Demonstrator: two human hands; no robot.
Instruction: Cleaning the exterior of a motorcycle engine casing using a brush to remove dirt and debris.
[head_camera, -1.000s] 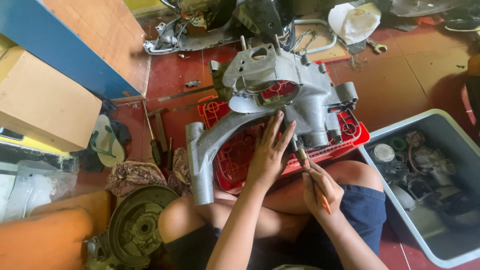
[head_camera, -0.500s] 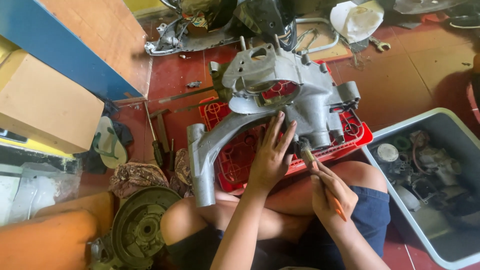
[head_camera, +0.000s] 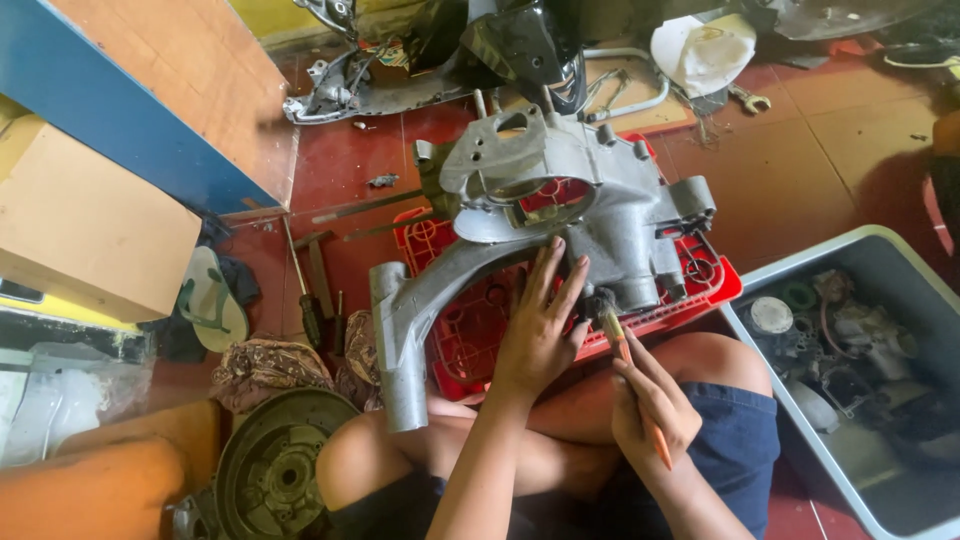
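Note:
A large grey metal engine casing (head_camera: 560, 215) lies on a red plastic crate (head_camera: 470, 330) in front of my crossed legs. My left hand (head_camera: 535, 325) rests flat with spread fingers on the casing's lower edge. My right hand (head_camera: 650, 400) grips a small paintbrush (head_camera: 615, 335) with an orange handle. Its dark bristles touch the casing just right of my left fingertips.
A grey tub (head_camera: 870, 370) of dirty engine parts stands at the right. A cardboard box (head_camera: 85, 225) and a blue-edged wooden board (head_camera: 170, 95) are at the left. A screwdriver (head_camera: 305, 295), a sandal (head_camera: 210, 300), a rag (head_camera: 265, 365) and a round flywheel (head_camera: 275, 465) lie on the red floor.
My right hand has brought the brush up from beside my knee to the casing. My left hand stays on the casing; the view has shifted slightly.

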